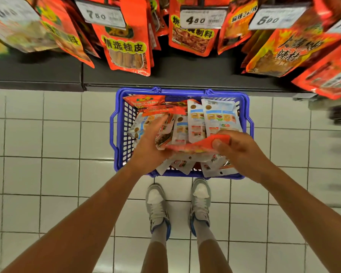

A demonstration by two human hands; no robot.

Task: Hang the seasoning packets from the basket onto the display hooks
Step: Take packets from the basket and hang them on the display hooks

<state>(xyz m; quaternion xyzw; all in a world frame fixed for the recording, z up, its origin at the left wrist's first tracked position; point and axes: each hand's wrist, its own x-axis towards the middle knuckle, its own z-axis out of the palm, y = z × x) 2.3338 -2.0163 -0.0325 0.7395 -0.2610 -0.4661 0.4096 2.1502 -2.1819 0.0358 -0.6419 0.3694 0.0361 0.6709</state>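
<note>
In the head view, a blue perforated plastic shopping basket is seen standing on a floor of white square tiles, just in front of the dark base of a display shelf. The basket is filled with a loose heap of seasoning packets, some shown with white printed backs, others with orange-red fronts.

The left hand is held over the near left part of the basket; its fingers are curled round a small bundle of packets with white and dark printed faces, which is gripped from the left. The right hand is held over the near right part; a flat orange-red foil packet is pinched at its right end between the thumb and the curled fingers. This packet lies nearly level above the heap, and its left end meets the bundle in the left hand.

Above the basket, rows of orange-red packets are hung from the display, with white price tags clipped in front of them. Two grey and white sneakers are seen on the tiles just behind the basket.
</note>
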